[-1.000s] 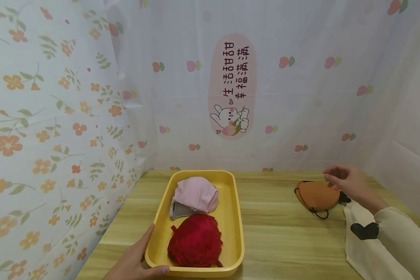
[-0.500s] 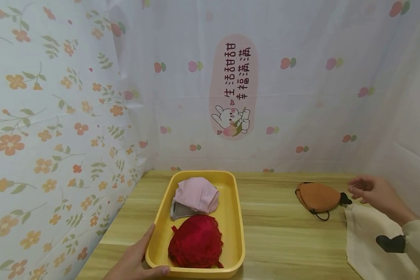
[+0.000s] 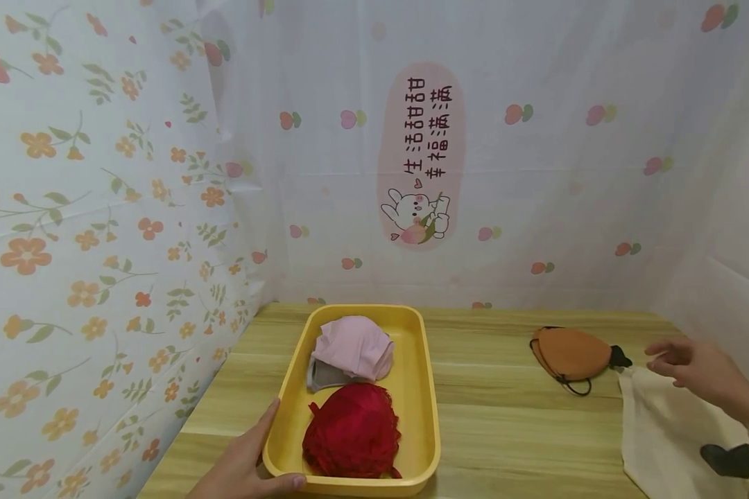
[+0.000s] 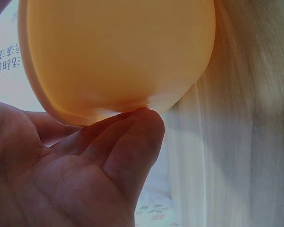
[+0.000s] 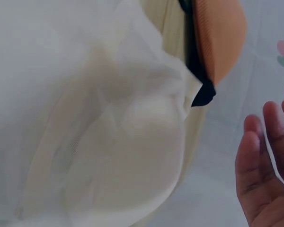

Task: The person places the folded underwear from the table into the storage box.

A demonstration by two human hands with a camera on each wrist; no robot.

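Note:
My left hand (image 3: pixel 250 450) grips the near left corner of a yellow tray (image 3: pixel 433 430), thumb on the front rim. In the left wrist view the fingers press against the tray's outer wall (image 4: pixel 118 52). Inside lie a folded red lace-edged bra (image 3: pixel 352 433), and farther back a folded pink garment (image 3: pixel 352 350) over a grey one (image 3: pixel 327 378). My right hand (image 3: pixel 699 374), holding nothing, hovers over a cream cloth (image 3: pixel 661 423) with fingers loosely bent. Just left of it lies an orange folded bra with black straps (image 3: pixel 571 352).
The wood-grain table (image 3: pixel 493 416) carries everything. A patterned white curtain (image 3: pixel 324 173) hangs behind it, and a flowered one (image 3: pixel 100 242) stands on the left. A plain pale panel (image 3: pixel 743 208) rises on the right.
My right hand has moved right and toward me, from above the orange bra to over the cream cloth. The left hand stays on the tray.

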